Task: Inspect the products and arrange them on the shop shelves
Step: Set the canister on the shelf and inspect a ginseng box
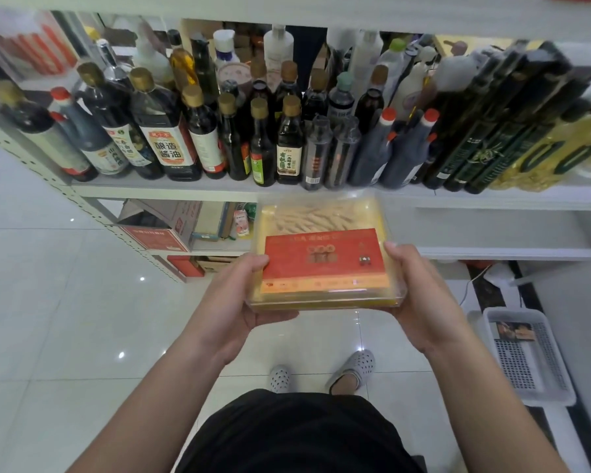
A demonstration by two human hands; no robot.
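Observation:
A clear plastic box [325,254] with a red and orange label and pale stick-shaped pieces inside is held level in front of me, below the bottle shelf. My left hand [243,291] grips its left end, thumb on top. My right hand [420,295] grips its right end the same way. The white shelf [191,189] just beyond the box carries several dark sauce bottles [166,131] packed close together.
Tall dark green bottles [485,131] and yellow oil bottles fill the shelf's right end. Cardboard boxes [164,227] sit on the lower left shelf; the lower right shelf [492,233] looks bare. A white plastic basket [526,356] stands on the tiled floor at right.

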